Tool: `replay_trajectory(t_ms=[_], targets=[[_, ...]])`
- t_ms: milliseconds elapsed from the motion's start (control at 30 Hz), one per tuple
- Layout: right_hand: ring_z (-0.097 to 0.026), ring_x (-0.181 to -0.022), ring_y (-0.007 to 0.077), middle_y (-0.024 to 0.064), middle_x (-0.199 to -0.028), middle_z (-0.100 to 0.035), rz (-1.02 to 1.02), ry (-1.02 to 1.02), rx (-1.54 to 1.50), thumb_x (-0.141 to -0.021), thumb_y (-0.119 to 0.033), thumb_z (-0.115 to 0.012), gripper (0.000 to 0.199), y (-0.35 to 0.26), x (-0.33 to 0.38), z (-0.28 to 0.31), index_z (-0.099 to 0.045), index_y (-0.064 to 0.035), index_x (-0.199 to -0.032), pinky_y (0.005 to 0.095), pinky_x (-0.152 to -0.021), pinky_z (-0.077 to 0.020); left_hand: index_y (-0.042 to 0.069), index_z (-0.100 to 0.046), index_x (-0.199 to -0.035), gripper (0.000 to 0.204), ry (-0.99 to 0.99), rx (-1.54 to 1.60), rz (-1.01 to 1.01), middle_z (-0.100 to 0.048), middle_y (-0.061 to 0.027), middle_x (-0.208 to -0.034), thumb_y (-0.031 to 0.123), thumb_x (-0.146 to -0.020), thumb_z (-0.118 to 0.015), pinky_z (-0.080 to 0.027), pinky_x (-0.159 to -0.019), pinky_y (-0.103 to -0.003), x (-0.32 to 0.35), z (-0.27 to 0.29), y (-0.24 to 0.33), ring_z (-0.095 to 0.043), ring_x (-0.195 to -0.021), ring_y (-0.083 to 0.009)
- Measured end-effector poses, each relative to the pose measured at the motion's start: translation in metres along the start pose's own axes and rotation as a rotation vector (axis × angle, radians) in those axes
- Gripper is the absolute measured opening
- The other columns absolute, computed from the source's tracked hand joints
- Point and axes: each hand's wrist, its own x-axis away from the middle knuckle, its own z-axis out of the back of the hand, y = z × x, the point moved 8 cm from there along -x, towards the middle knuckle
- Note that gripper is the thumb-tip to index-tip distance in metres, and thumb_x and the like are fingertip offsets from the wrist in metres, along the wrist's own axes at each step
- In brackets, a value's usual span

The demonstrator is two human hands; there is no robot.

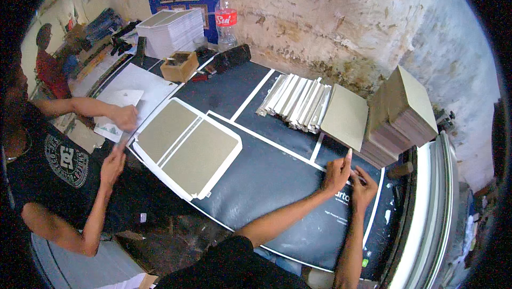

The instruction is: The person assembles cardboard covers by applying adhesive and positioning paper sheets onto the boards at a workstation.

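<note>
Over the right part of the black tabletop, my left hand [338, 176] and my right hand [364, 187] are close together. On the left hand one finger points up and the others curl in. Thumb and fingers of the right hand are drawn together, with a small dark spot between them too unclear to name. Just beyond them lies a grey-brown board [345, 115], beside a row of folded white paper strips [296, 99]. To the left, two grey boards lie on a white-edged cover sheet [201, 153], apart from my hands.
Tall stacks of grey boards [402, 110] stand at the right by the wall. A co-worker's hands [118, 139] work over white sheets at the left. Behind are a paper stack [170, 33], a plastic bottle [226, 22] and a small wooden box [179, 66].
</note>
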Motion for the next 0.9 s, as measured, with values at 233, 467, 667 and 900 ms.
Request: replay_trajectory(t_ms=[233, 467, 667, 900], targets=[[-0.071, -0.081, 0.0159, 0.0127, -0.108, -0.073, -0.055, 0.048, -0.182, -0.109, -0.025, -0.051, 0.042, 0.018, 0.001, 0.006, -0.055, -0.0037, -0.144, 0.0286, -0.07, -0.059, -0.003, -0.07, -0.113, 0.027, -0.237, 0.1, -0.11, -0.076, -0.015, -0.104, 0.02, -0.1, -0.064, -0.058, -0.083, -0.035, 0.003, -0.014, 0.015, -0.074, -0.093, -0.0245], [-0.067, -0.061, 0.0122, 0.01, -0.086, -0.072, -0.176, 0.05, -0.337, -0.106, -0.025, -0.055, 0.046, -0.002, 0.008, 0.005, -0.049, -0.0088, -0.15, 0.0214, -0.05, -0.0469, 0.001, -0.078, -0.104, 0.025, -0.507, 0.085, -0.049, -0.078, -0.013, -0.101, 0.023, -0.093, -0.074, -0.058, -0.082, -0.031, -0.003, -0.013, 0.011, -0.074, -0.091, -0.017], [-0.068, -0.067, 0.0097, 0.0183, -0.108, -0.074, -0.134, -0.07, -0.261, -0.095, -0.012, -0.072, 0.061, -0.017, 0.014, -0.003, -0.048, -0.0079, -0.15, 0.0215, -0.055, -0.0508, -0.003, -0.076, -0.098, 0.022, -0.34, 0.304, 0.088, -0.077, -0.0104, -0.088, 0.019, -0.092, -0.076, -0.057, -0.069, -0.027, -0.004, -0.012, -0.007, -0.07, -0.076, -0.0108], [-0.063, -0.062, 0.0081, 0.0191, -0.129, -0.069, 0.007, -0.176, -0.009, -0.09, -0.015, -0.074, 0.077, -0.039, 0.02, -0.025, -0.037, -0.0093, -0.157, 0.0252, -0.056, -0.0501, -0.001, -0.068, -0.105, 0.019, -0.304, 0.427, 0.085, -0.071, -0.0036, -0.09, 0.018, -0.099, -0.068, -0.052, -0.073, -0.024, -0.013, 0.0, -0.007, -0.064, -0.082, -0.008]])
